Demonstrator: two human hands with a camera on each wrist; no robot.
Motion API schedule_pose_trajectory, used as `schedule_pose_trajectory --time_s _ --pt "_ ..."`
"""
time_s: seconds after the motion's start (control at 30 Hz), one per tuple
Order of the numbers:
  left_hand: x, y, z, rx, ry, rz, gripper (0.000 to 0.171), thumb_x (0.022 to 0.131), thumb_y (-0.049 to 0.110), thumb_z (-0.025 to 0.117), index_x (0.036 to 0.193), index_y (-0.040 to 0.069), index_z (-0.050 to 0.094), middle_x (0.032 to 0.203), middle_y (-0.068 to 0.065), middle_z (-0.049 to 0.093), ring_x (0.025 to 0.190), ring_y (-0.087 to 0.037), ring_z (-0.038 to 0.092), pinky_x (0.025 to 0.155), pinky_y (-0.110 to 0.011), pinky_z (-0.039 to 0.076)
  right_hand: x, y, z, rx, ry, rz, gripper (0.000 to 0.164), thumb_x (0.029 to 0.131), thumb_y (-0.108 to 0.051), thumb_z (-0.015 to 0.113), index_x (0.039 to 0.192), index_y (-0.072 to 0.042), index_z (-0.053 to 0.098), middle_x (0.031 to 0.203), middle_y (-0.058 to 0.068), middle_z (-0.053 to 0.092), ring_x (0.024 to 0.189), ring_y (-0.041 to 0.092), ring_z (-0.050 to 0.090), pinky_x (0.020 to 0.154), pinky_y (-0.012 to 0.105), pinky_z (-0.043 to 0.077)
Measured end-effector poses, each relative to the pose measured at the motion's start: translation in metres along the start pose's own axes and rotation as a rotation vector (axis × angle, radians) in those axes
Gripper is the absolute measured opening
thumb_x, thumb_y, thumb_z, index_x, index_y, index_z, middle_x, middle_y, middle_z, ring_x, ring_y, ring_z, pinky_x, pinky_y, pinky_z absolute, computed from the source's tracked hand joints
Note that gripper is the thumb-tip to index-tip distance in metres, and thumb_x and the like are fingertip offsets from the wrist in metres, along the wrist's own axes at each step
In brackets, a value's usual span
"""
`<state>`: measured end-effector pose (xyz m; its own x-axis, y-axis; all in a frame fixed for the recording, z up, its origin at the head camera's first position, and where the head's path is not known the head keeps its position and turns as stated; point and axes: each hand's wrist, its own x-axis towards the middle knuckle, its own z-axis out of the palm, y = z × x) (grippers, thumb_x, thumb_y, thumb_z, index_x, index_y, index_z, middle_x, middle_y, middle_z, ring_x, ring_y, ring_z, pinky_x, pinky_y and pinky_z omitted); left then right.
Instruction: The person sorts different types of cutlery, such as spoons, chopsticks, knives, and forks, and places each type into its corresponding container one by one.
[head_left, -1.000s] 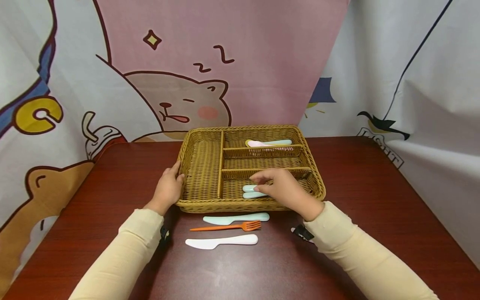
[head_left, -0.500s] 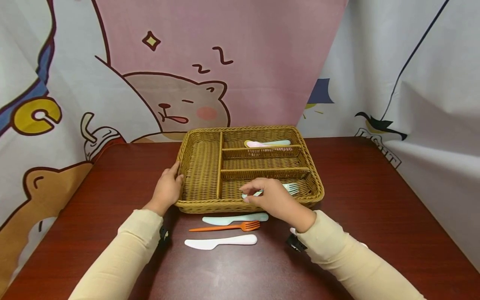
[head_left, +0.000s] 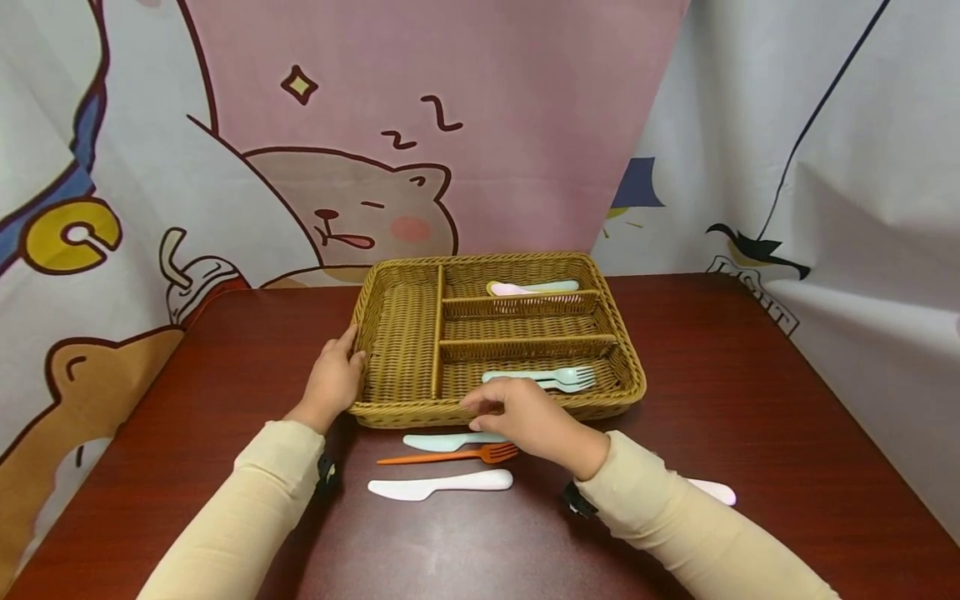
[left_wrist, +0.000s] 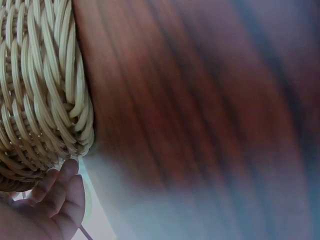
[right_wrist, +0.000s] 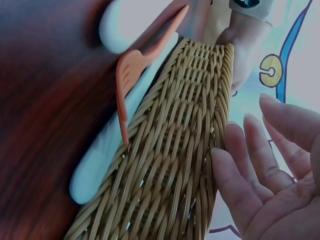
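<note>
My left hand [head_left: 332, 379] rests against the left wall of a divided wicker basket [head_left: 401, 414], its fingers [left_wrist: 59, 192] touching the weave in the left wrist view. Above the basket's front rim hovers my right hand [head_left: 534, 422], with thumb and fingers apart and nothing between them. Below that hand lie a mint knife [head_left: 438, 442], partly covered by it, and an orange fork [head_left: 457, 456]. A white knife [head_left: 442, 484] is nearer to me. Two mint forks [head_left: 564, 377] lie side by side in the basket's front right compartment.
A pink spoon and a mint handle [head_left: 558, 286] lie in the back right compartment. Past my right sleeve, the end of a pale pink utensil [head_left: 716, 491] shows on the dark red table [head_left: 750, 358]. A printed curtain [head_left: 540, 125] hangs behind the table.
My right hand has let go of the mint fork in the front compartment and moved toward me over the front rim. Both forks are now uncovered. My left hand stays put.
</note>
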<state>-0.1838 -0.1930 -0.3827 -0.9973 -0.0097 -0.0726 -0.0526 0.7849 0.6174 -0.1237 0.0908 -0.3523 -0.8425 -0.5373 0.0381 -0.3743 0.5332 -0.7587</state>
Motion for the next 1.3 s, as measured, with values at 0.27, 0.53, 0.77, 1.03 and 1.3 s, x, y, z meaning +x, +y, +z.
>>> schedule_pose_trajectory --time_s 0.27,0.53,0.77,1.03,1.3 --pt "0.001 -0.002 0.0 0.018 0.016 0.018 0.056 0.105 0.016 0.038 0.155 0.003 0.015 0.141 -0.031 0.036 0.124 -0.045 0.043 0.102 -0.055 0.036 -0.002 -0.002 0.008 -0.032 -0.036 -0.001 0.023 0.086 -0.006 0.071 0.109 -0.007 0.073 0.098 0.003 0.071 0.084 0.01 0.061 0.07 0.024 0.048" --pt "0.002 -0.002 0.0 0.012 0.0 0.003 0.056 0.106 0.016 0.037 0.156 0.005 0.013 0.144 -0.03 0.033 0.124 -0.045 0.044 0.101 -0.055 0.037 -0.004 -0.001 0.02 -0.085 -0.09 -0.012 0.023 0.088 -0.008 0.07 0.111 -0.008 0.073 0.099 0.003 0.07 0.073 0.009 0.057 0.066 0.024 0.046" --pt "0.002 -0.002 0.0 0.013 0.0 0.005 0.056 0.106 0.017 0.036 0.156 0.005 0.013 0.144 -0.03 0.032 0.127 -0.045 0.041 0.103 -0.056 0.035 -0.006 0.001 0.026 -0.147 -0.117 -0.074 0.024 0.086 -0.008 0.072 0.11 -0.007 0.073 0.103 0.002 0.07 0.091 0.014 0.063 0.076 0.027 0.049" --pt "0.001 -0.002 -0.001 0.019 0.0 0.003 0.056 0.106 0.016 0.036 0.156 0.005 0.013 0.144 -0.031 0.031 0.127 -0.046 0.041 0.104 -0.056 0.035 -0.002 0.003 0.033 -0.26 -0.149 -0.116 0.024 0.085 -0.011 0.074 0.109 -0.008 0.074 0.1 0.001 0.07 0.089 0.011 0.063 0.078 0.027 0.049" --pt "0.002 -0.001 -0.001 0.016 0.006 0.006 0.056 0.106 0.017 0.037 0.155 0.005 0.014 0.145 -0.03 0.032 0.129 -0.045 0.04 0.104 -0.056 0.034 0.001 0.007 0.035 -0.331 -0.154 -0.143 0.024 0.084 -0.01 0.074 0.108 -0.01 0.074 0.103 0.001 0.07 0.095 0.014 0.063 0.082 0.03 0.05"
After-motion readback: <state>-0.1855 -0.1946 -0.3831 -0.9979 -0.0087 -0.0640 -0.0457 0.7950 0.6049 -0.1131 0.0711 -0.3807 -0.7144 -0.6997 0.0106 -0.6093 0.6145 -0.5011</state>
